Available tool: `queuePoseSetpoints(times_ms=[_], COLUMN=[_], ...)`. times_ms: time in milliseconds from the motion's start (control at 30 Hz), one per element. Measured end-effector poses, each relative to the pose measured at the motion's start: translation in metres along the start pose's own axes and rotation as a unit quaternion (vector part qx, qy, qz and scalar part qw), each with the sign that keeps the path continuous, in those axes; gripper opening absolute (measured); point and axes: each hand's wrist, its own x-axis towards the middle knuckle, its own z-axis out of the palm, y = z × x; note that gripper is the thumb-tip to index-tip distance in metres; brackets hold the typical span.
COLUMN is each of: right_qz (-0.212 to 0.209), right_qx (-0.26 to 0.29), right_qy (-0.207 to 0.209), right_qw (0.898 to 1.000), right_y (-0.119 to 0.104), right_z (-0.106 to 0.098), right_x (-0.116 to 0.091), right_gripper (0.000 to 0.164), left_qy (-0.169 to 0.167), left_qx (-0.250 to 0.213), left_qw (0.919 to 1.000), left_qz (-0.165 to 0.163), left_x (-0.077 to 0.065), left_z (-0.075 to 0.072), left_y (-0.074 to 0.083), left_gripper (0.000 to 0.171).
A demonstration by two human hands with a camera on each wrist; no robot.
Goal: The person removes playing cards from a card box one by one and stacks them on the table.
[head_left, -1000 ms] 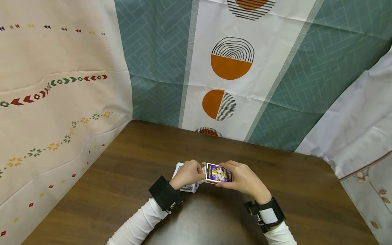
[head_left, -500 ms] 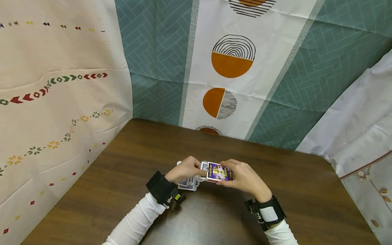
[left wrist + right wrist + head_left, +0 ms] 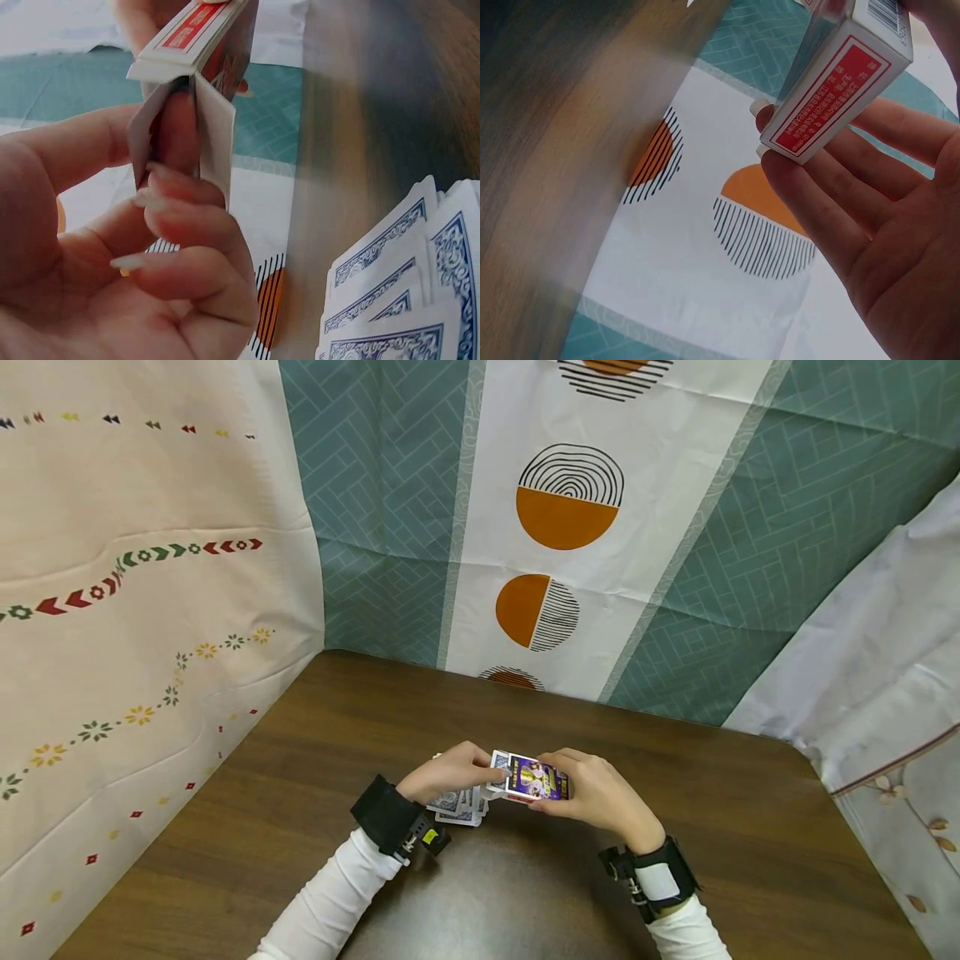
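My right hand point(image 3: 596, 793) holds a purple-faced playing card box point(image 3: 538, 781) from its right end, thumb on the near side and fingers on the far side. In the right wrist view the box's point(image 3: 831, 99) red-and-white printed side faces the camera. Blue-backed playing cards point(image 3: 500, 760) stick out of the box's open left end. My left hand point(image 3: 448, 771) pinches them there between thumb and bent forefinger. A white end flap point(image 3: 216, 139) stands out beside the forefinger in the left wrist view. Loose blue-backed cards point(image 3: 459, 817) lie overlapping on the table, partly under the left hand.
The brown wooden table point(image 3: 345, 710) runs back to a teal and white curtain point(image 3: 390, 527) with orange circles. A cream patterned cloth point(image 3: 150, 652) hangs along the left, and a white cloth point(image 3: 877, 652) along the right.
My left hand has drawn slightly left and up, and blue-backed cards now show at the box's open end. The right hand has stayed nearly still with the box.
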Motion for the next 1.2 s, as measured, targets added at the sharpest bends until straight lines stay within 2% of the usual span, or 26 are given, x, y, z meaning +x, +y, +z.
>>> queuePoseSetpoints(times_ms=[200, 367, 533, 733, 900, 1000, 1067, 1200], right_qz=[0.013, 0.02, 0.019, 0.017, 0.019, 0.021, 0.02, 0.018], right_qx=[-0.002, -0.005, -0.007, -0.01, -0.015, -0.014, -0.013, -0.011], right_qy=[-0.001, -0.002, -0.002, -0.002, -0.003, -0.003, -0.002, 0.0], right_qw=[1.0, 1.0, 1.0, 1.0, 1.0, 1.0, 1.0, 1.0], right_y=[0.001, 0.0, 0.001, 0.001, 0.002, 0.002, 0.002, 0.002], right_z=[-0.001, -0.001, 0.0, 0.0, 0.001, 0.002, 0.002, 0.003], right_x=[0.0, 0.0, 0.001, 0.001, 0.0, 0.0, 0.0, 0.001], right_gripper=[0.062, 0.063, 0.062, 0.062, 0.063, 0.063, 0.063, 0.063], left_qy=[-0.015, -0.033, -0.022, 0.042, 0.118, 0.172, 0.202, 0.226], left_qx=[-0.014, -0.057, -0.08, -0.068, -0.073, -0.061, -0.031, 0.031], left_qw=[0.9998, 0.9978, 0.9966, 0.9967, 0.9903, 0.9829, 0.978, 0.97], left_qz=[-0.001, -0.004, 0.001, 0.012, 0.002, -0.02, -0.042, -0.083], left_x=[-0.005, -0.011, -0.016, -0.018, -0.016, -0.012, -0.008, -0.001], left_z=[-0.017, -0.035, -0.05, -0.062, -0.067, -0.065, -0.063, -0.056], left_y=[-0.002, -0.003, -0.005, -0.007, -0.012, -0.018, -0.023, -0.037], left_gripper=[0.024, 0.026, 0.026, 0.025, 0.026, 0.028, 0.027, 0.02])
